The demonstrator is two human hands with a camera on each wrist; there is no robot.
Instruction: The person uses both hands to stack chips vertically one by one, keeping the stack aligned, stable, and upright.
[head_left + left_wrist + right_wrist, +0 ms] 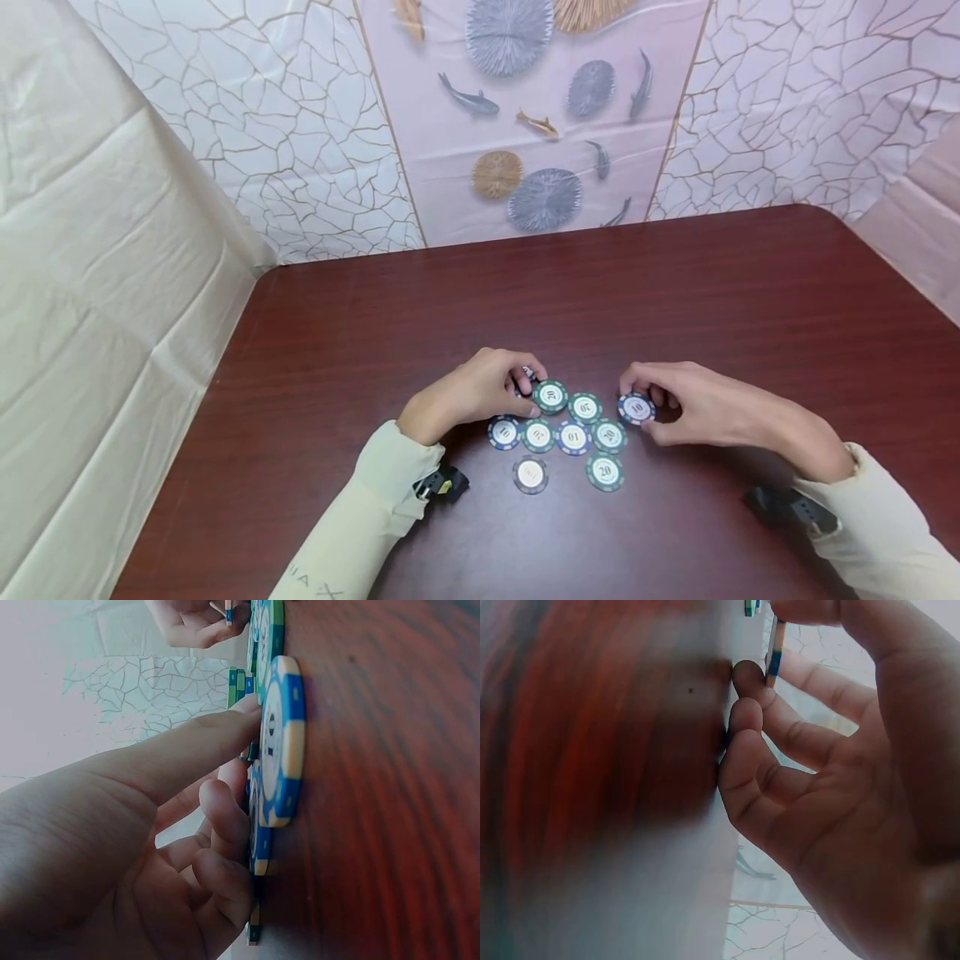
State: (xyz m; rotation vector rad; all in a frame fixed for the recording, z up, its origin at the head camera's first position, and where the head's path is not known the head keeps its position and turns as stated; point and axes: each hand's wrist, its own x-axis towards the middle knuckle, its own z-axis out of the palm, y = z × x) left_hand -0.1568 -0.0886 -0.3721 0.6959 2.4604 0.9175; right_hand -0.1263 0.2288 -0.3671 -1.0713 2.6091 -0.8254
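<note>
My right hand [708,404] pinches a blue poker chip [637,408] marked 10 between thumb and fingers, at the right end of a group of chips. In the right wrist view, this chip [775,656] shows edge-on, raised off the table. My left hand [487,385] has thumb and index finger at the sides of a green 20 chip [551,397], which tops a short stack. The left wrist view shows the stack [240,686] edge-on by the thumb tip. Another chip [527,372] is partly hidden under the left fingers. A blue 10 chip [504,432] lies just below the left thumb.
Flat on the dark red table [360,333] lie several more chips: green 20s [585,407], a blue 10 [573,437], a grey-edged chip [531,475] and a lone green 20 [605,472] nearer me. Patterned cloth [300,125] hangs behind the table.
</note>
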